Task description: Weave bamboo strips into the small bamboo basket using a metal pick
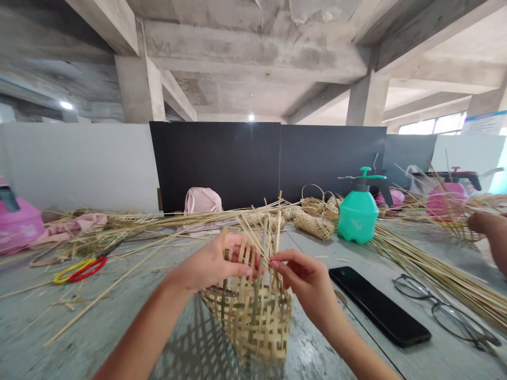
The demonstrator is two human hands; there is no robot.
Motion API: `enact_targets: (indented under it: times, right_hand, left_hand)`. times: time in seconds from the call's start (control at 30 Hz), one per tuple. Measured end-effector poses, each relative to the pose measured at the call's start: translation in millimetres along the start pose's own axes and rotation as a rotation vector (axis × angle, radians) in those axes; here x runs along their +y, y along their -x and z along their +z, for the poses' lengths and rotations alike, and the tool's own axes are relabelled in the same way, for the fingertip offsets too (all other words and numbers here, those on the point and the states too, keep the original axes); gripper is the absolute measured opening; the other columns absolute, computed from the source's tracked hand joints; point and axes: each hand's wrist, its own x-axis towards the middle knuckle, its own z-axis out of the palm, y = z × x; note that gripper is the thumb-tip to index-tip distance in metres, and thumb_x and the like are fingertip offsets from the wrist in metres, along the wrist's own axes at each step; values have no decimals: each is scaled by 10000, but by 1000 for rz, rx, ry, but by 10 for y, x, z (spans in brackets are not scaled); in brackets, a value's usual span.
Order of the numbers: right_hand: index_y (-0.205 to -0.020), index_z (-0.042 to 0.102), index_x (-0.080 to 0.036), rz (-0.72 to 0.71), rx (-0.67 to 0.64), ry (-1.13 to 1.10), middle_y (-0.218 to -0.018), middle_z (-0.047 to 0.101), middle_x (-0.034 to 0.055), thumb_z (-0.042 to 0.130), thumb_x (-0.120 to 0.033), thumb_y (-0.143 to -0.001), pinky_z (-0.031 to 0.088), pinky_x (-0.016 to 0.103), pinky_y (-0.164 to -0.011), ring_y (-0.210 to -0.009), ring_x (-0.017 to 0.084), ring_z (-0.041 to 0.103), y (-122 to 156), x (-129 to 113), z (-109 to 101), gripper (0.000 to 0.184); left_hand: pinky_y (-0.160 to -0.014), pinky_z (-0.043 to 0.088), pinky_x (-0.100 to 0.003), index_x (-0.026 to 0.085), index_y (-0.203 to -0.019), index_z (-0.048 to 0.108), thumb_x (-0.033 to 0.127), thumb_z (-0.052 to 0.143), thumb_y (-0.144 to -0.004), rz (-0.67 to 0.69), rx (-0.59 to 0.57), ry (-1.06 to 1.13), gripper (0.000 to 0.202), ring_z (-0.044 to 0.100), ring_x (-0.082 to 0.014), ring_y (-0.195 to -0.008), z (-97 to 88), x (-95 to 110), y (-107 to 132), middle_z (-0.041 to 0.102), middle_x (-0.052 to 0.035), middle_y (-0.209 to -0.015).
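Note:
A partly woven bamboo basket stands on the table in front of me, its unwoven strips pointing up. My left hand grips its upper left side, thumb in front and fingers behind the upright strips. With thumb and index finger pressed together, my right hand pinches a thin bamboo strip at the basket's upper right. That strip slants up to the left across the uprights. The tips of my left fingers are partly hidden by the weave.
Right of the basket lie a black phone and eyeglasses. Behind them are a green spray bottle and long bamboo strips. Red-and-yellow-handled scissors lie left. Another person's hand is at the right edge.

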Motion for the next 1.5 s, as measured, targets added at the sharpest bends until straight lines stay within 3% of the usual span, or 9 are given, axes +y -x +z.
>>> enact_targets:
  times: [0.13, 0.23, 0.37, 0.67, 0.87, 1.0, 1.23, 1.37, 1.5]
  right_hand:
    - [-786, 655, -200, -122, -67, 24, -655, 580, 7, 601, -276, -746, 350, 238, -472, -527, 104, 449, -9, -7, -34, 102]
    - [-790, 637, -210, -222, -189, 68, -711, 541, 15, 535, -272, -807, 363, 250, -530, -641, 133, 482, 2, -36, -64, 121]
    - [-764, 543, -208, -246, -260, 114, -726, 481, -1, 442, -234, -859, 354, 246, -552, -649, 123, 450, 22, -82, -67, 141]
    - [-788, 475, -207, -181, -210, 22, -749, 470, 6, 364, -263, -891, 377, 261, -604, -688, 133, 453, 68, -5, 41, 161]
    - [-766, 490, -205, -92, -197, 0, -736, 458, -5, 393, -314, -872, 329, 225, -482, -558, 96, 394, 67, -12, 35, 180]
    - [-719, 522, -204, -148, -142, 92, -694, 466, -5, 446, -315, -844, 339, 235, -499, -572, 109, 418, 44, -2, 12, 183]
    - [-776, 520, -196, -213, -102, 286, -640, 484, -13, 400, -288, -874, 307, 218, -452, -500, 98, 412, 87, 25, 26, 180]
    - [-782, 504, -193, -162, -108, 226, -596, 518, -15, 377, -317, -888, 316, 218, -451, -473, 98, 412, 105, 43, 46, 207]
    - [-766, 526, -187, -148, -105, 163, -623, 555, 2, 396, -353, -881, 329, 222, -457, -485, 101, 421, 95, 50, 52, 241]
  left_hand:
    - [-681, 444, -243, 98, -797, 613, 68, 594, -678, 10, -116, 91, 124, 596, -148, -723, -49, -3, -7, 667, -45, -767]
    - [-647, 447, -227, 98, -772, 605, 43, 597, -657, -2, -126, 147, 128, 597, -130, -683, -59, -1, -11, 660, -25, -729]
    - [-633, 452, -232, 114, -732, 565, 41, 590, -651, 1, -139, 190, 112, 592, -120, -658, -61, -24, -20, 644, -9, -708]
    - [-661, 446, -238, 129, -779, 528, 64, 579, -696, 27, -177, 194, 117, 601, -128, -710, -67, -44, -15, 662, -37, -760]
    - [-654, 446, -240, 140, -814, 544, 85, 571, -731, 0, -175, 167, 104, 593, -120, -700, -74, -13, 6, 662, -27, -767]
    - [-603, 437, -233, 141, -791, 570, 122, 619, -698, 43, -103, 94, 107, 580, -115, -644, -53, -27, -15, 631, -4, -702]
    - [-546, 386, -225, 124, -741, 616, 133, 660, -639, -37, 81, -34, 111, 525, -107, -597, 6, -20, -17, 556, 23, -636]
    - [-544, 386, -221, 121, -709, 618, 144, 681, -623, -30, 65, 2, 109, 525, -108, -600, -5, -7, -15, 579, 11, -644]
    - [-565, 409, -222, 125, -647, 621, 158, 690, -627, -4, -22, 26, 79, 535, -104, -594, -63, -26, -16, 605, 0, -633]
